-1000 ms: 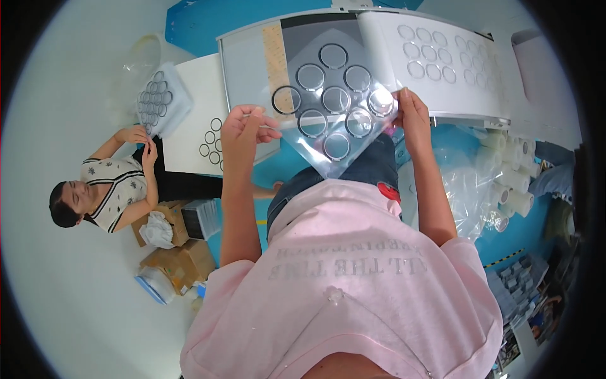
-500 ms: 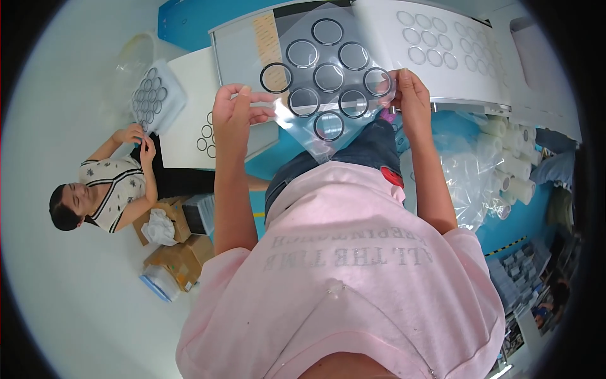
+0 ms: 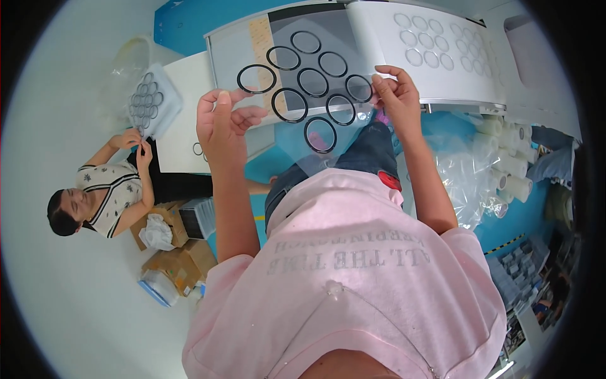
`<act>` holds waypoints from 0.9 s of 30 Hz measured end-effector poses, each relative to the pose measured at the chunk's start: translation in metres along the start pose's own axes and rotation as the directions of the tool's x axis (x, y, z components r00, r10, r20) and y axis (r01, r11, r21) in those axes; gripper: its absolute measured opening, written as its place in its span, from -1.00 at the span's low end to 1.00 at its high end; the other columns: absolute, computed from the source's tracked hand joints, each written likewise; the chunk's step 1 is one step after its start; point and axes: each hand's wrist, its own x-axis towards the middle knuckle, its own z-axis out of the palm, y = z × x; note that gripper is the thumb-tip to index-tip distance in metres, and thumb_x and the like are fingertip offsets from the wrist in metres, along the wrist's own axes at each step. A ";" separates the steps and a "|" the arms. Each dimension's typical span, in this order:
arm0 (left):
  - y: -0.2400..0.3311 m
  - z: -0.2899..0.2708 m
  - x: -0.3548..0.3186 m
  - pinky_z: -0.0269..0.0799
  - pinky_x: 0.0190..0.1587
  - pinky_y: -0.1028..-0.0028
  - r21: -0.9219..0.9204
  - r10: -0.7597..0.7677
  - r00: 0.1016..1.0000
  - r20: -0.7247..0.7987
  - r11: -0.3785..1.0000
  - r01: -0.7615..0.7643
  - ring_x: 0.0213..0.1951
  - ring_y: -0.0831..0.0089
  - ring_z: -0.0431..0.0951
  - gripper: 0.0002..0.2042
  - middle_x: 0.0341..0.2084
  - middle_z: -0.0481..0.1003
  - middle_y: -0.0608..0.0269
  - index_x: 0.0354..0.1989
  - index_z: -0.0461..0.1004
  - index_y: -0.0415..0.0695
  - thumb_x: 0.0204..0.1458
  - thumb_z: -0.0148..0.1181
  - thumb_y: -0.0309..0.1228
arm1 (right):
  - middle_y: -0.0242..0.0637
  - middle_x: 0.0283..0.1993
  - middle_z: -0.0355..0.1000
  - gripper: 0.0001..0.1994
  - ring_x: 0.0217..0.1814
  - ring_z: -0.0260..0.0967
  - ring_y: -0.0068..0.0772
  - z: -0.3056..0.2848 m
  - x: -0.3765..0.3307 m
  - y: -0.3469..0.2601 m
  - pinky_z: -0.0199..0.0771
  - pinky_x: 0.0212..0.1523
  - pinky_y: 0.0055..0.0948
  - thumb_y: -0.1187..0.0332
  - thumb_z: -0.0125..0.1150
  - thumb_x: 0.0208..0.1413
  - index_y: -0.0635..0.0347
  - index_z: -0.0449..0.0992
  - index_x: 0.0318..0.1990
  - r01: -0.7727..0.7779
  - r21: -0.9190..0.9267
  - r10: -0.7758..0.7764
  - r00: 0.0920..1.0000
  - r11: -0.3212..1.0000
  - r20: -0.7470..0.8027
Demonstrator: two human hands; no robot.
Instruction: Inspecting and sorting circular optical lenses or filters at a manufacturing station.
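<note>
A clear plastic sheet point(image 3: 310, 61) carrying several black rings hangs spread in the air between my hands, tilted, its near corner above my jeans. Pinched at the left corner, it is held by my left hand point(image 3: 221, 123), whose thumb and fingertips lie near the leftmost ring point(image 3: 256, 79). My right hand point(image 3: 400, 101) grips the opposite corner between thumb and fingers, close to the rightmost ring point(image 3: 358, 88). Through the sheet I see a dark panel and a peach printed strip point(image 3: 261, 39) on the machine bed behind it.
A white surface point(image 3: 385, 82) with rows of pale rings lies at the far right. To the left, a co-worker point(image 3: 107, 186) handles something by a white table point(image 3: 183, 82) and a tray of rings point(image 3: 165, 101). Cardboard boxes point(image 3: 170, 268), clear plastic wrap point(image 3: 454, 170) and white rolls point(image 3: 505, 161) stand around.
The sheet has tilted and shifted slightly left; its glare has gone and the rings show dark. Both hands have moved a little left with it, still holding its corners.
</note>
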 end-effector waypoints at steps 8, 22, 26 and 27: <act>0.031 0.047 -0.008 0.61 -0.20 0.37 0.019 0.256 0.965 -0.055 0.967 -0.255 -0.33 0.17 0.62 -0.82 -0.15 0.41 -0.09 -0.11 0.12 -0.28 0.27 -0.15 -0.41 | -0.22 -0.07 0.39 -0.36 -0.03 0.33 -0.24 0.049 -0.036 -0.083 0.31 -0.01 -0.33 0.20 0.55 -0.30 0.26 0.41 -0.03 0.786 -0.334 -0.697 0.617 0.521 0.366; -0.068 0.044 0.012 0.30 0.10 0.39 0.199 0.343 0.934 -0.100 0.927 -0.319 0.08 0.34 0.37 -0.62 0.09 0.29 0.01 0.09 0.21 -0.23 0.20 0.10 -0.32 | -0.44 -0.49 0.37 -0.85 -0.44 0.25 -0.63 0.052 -0.025 -0.123 0.23 -0.44 -0.62 0.52 0.36 -0.02 0.23 0.45 -0.38 0.592 -0.422 -0.570 0.799 0.687 0.193; -0.106 0.049 0.026 0.30 0.03 0.50 0.018 -0.150 0.982 -0.115 0.988 0.153 -0.03 0.46 0.41 -0.61 0.00 0.37 0.11 0.04 0.32 -0.24 0.14 0.20 -0.28 | -0.54 -0.45 0.32 -0.87 -0.42 0.19 -0.72 0.030 -0.008 -0.129 0.18 -0.38 -0.72 0.46 0.31 0.08 0.26 0.44 -0.36 0.379 -0.260 -0.361 0.925 0.888 0.116; -0.106 0.056 0.027 0.31 -0.04 0.54 -0.030 -0.174 0.985 -0.016 0.984 0.173 -0.11 0.53 0.42 -0.65 -0.11 0.42 0.21 -0.03 0.39 -0.25 0.12 0.23 -0.29 | -0.58 -0.44 0.31 -0.87 -0.43 0.15 -0.75 0.023 -0.003 -0.128 0.12 -0.38 -0.74 0.41 0.30 0.11 0.24 0.45 -0.35 0.347 -0.210 -0.330 0.937 0.914 0.111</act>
